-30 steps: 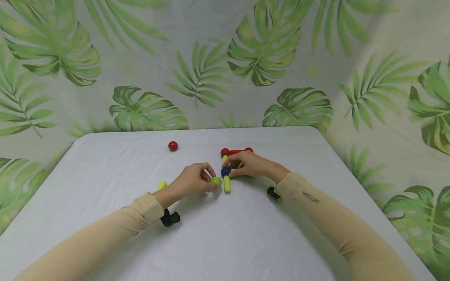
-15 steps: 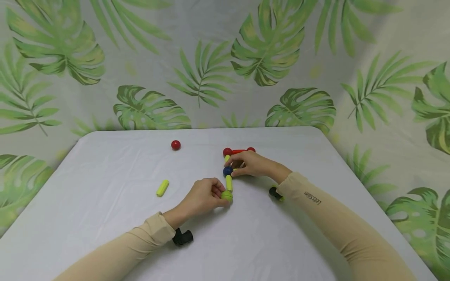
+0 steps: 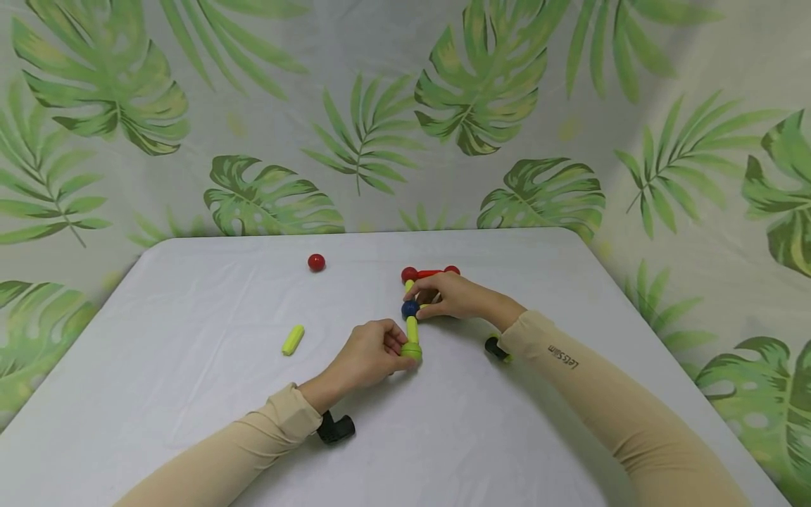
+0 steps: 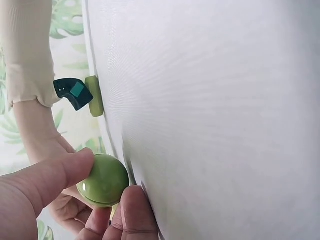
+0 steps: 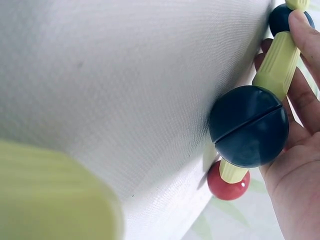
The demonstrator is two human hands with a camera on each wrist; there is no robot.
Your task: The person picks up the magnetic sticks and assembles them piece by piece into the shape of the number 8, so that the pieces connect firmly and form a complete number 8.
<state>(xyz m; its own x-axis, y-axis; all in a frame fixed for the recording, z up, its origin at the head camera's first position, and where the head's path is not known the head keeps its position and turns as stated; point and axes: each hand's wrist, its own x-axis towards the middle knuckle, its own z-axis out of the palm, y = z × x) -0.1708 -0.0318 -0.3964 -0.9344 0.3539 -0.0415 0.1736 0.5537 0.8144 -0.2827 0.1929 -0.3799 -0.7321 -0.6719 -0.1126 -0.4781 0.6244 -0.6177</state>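
My left hand [image 3: 370,352] pinches a lime-green ball [image 4: 104,180] between thumb and fingers. In the head view that ball sits right at the near end of a yellow-green rod [image 3: 412,329]. The rod's other end meets a dark blue ball [image 3: 410,310], which my right hand [image 3: 453,296] grips with thumb and fingertips. Another rod [image 5: 277,65] runs from this ball, under the right hand, to a second blue ball [image 5: 249,126] with a groove. Beyond the gripped ball, a rod leads to a red ball [image 3: 410,274], joined by a red rod [image 3: 429,274] to another red ball [image 3: 452,270].
A loose red ball [image 3: 316,263] lies towards the back left of the white-covered table [image 3: 209,303]. Left of the hands is a loose yellow-green rod [image 3: 293,340]. One more rod [image 4: 94,96] lies by the right cuff. Black wrist-worn devices [image 3: 336,428] hang beneath the cuffs.
My left hand has carried the green ball right and towards me, from beside the yellow-green rod to its near end. My right hand keeps its grip on the blue ball.
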